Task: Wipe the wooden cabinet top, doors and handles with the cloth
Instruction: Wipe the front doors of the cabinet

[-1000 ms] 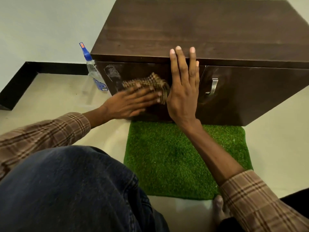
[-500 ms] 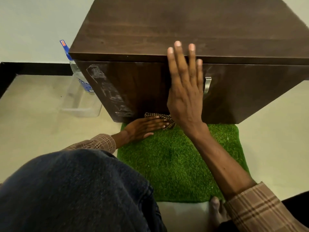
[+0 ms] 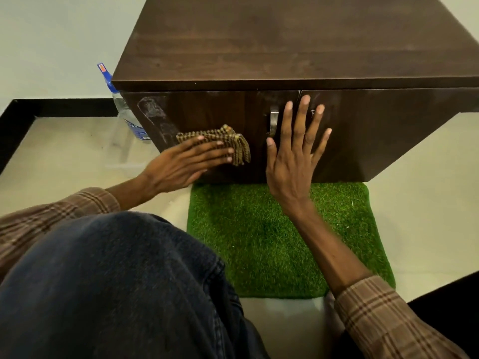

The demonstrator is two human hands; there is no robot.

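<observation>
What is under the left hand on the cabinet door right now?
The checked cloth, pressed flat against the left door by the left hand. Its right edge sticks out past the fingertips; the door surface beneath the cloth is covered and cannot be seen.

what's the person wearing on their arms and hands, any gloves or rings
Both hands are bare: no gloves on the left hand or right hand, and no ring or watch is visible. Each arm wears a brown plaid sleeve with darker check lines, ending short of the wrists and leaving the forearms uncovered.
</observation>
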